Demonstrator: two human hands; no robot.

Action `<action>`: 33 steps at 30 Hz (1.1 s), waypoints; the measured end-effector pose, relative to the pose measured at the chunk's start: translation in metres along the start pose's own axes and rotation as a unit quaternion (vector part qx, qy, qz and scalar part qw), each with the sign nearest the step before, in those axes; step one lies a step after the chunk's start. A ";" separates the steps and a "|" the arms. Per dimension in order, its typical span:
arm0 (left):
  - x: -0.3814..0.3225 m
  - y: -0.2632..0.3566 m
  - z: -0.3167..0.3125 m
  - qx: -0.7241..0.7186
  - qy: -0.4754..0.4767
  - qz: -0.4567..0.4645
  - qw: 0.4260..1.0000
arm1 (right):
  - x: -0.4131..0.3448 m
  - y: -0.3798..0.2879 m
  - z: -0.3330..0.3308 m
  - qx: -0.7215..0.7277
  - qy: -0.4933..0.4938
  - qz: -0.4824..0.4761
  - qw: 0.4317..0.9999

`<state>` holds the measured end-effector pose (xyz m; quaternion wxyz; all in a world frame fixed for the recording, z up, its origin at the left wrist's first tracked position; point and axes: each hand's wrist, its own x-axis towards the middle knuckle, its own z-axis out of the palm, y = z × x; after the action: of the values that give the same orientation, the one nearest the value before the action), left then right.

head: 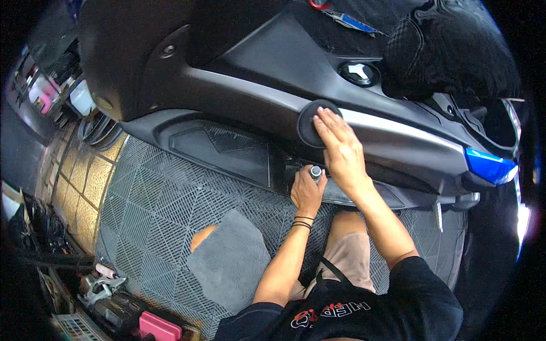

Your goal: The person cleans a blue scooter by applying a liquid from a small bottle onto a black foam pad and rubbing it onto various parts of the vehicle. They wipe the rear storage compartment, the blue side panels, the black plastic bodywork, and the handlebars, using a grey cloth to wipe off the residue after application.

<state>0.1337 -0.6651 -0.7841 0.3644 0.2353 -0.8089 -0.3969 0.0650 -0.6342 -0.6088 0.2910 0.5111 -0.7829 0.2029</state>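
My right hand (343,155) presses a round black applicator pad (308,125) with flattened fingers. The pad lies against the dark side panel (251,108) of a motor scooter, across its pale glossy strip (384,123). Lower and a little to the left, my left hand (306,192) is wrapped around a small bottle (315,171) with a grey cap; most of the bottle is hidden by the fingers. Just beyond this hand runs the scooter's dark footboard (222,143). A grey microfibre cloth (230,260) is draped over my left knee.
Grey slatted floor tiles (145,204) lie under me. At the lower left are a metal clamp-like tool (102,287) and a pink box (160,326). Plastic containers (82,98) stand at the far left. A blue panel (490,166) marks the scooter's right end.
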 end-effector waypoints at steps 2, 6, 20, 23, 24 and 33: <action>-0.007 -0.012 0.007 0.018 0.025 0.023 0.999 | 0.015 -0.025 0.018 0.041 0.023 -0.001 0.999; -0.013 -0.025 0.017 0.021 -0.020 0.008 1.000 | 0.070 -0.080 0.046 0.118 0.154 -0.050 0.980; -0.002 -0.008 0.003 0.027 0.079 0.034 0.996 | 0.155 -0.243 0.056 0.658 0.375 0.138 0.638; 0.001 -0.005 0.007 0.002 0.096 0.057 0.994 | 0.172 -0.234 0.037 0.652 0.433 0.084 0.616; 0.003 -0.008 0.006 0.006 0.107 0.057 0.993 | 0.179 -0.228 0.041 0.553 0.458 0.042 0.695; -0.002 -0.011 0.020 -0.105 0.081 0.004 0.991 | 0.200 -0.185 0.007 0.395 0.507 -0.059 0.764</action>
<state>0.1203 -0.6609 -0.8017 0.4532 0.2240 -0.7314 -0.4577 0.1715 -0.8482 -0.4782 0.4290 0.4491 -0.3396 0.7063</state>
